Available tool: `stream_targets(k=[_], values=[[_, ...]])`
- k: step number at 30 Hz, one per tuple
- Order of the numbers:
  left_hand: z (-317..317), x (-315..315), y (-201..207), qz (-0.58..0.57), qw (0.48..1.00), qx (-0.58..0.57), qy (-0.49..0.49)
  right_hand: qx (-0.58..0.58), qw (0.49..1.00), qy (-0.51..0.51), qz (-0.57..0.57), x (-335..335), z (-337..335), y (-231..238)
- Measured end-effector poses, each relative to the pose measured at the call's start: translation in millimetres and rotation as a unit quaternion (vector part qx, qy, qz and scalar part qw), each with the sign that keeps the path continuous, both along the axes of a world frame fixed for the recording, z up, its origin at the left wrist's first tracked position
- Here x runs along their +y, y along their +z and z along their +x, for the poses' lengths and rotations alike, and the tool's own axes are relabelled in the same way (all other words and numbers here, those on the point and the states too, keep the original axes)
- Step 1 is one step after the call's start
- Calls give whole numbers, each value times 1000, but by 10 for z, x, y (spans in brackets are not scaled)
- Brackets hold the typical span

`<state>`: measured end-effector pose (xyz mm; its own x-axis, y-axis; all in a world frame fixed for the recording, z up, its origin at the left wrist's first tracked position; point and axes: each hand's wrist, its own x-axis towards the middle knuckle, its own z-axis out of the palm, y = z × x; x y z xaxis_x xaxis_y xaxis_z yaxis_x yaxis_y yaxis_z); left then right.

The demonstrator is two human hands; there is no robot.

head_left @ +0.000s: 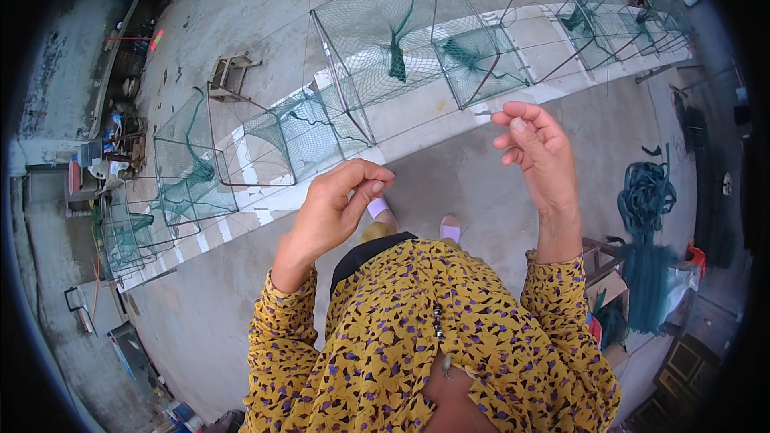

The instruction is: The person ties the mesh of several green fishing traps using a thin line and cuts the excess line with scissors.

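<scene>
My left hand (pixel 341 196) is closed in a pinch, thumb against the curled index finger, just in front of the near edge of a long netted trap. Raised farther right, my right hand (pixel 536 144) has its thumb laid against the bent index finger while the other fingers curl loosely. Whatever is between the fingertips of either hand is too fine to see. The trap's green netting (pixel 381 52) is stretched over rectangular metal frames (pixel 325 40) in a row from left to far right, with darker green net funnels (pixel 397 60) and cords inside.
A pale strip (pixel 417 136) runs on the concrete floor beneath the trap. Beyond it stands a small wooden stool (pixel 231 76). Dark green netting bundles (pixel 646 200) hang at the right, near a cardboard box (pixel 613 289). Assorted clutter (pixel 120 144) lines the left side.
</scene>
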<state>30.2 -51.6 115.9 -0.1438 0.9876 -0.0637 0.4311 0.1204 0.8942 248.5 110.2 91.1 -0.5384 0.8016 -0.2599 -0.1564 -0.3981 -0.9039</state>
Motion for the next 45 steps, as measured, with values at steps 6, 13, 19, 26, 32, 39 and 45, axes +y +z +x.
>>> stream_targets(k=[6, 13, 19, 26, 32, 39, 45], values=[[41, 388, -14, -19, 992, 21, -120, 2, 991, -129, -36, -23, 402, -73], [-26, 852, -75, -78, 971, -15, -226, 28, 979, -199, -30, -3, 458, -25], [-123, 1343, -350, -111, 976, -122, -140, 39, 980, -186, -51, 140, 384, -52], [-223, 1715, -808, -44, 977, -163, 128, 38, 985, -170, -9, 270, 256, 210], [-420, 1624, -1487, 11, 937, -174, 303, 35, 992, -91, 83, 184, 172, 484], [-563, 1024, -1745, -44, 881, 151, 447, -25, 927, -26, 373, 229, -212, 835], [-1069, 770, -2351, -43, 916, 60, 395, -192, 776, 74, 595, 433, -885, 750]])
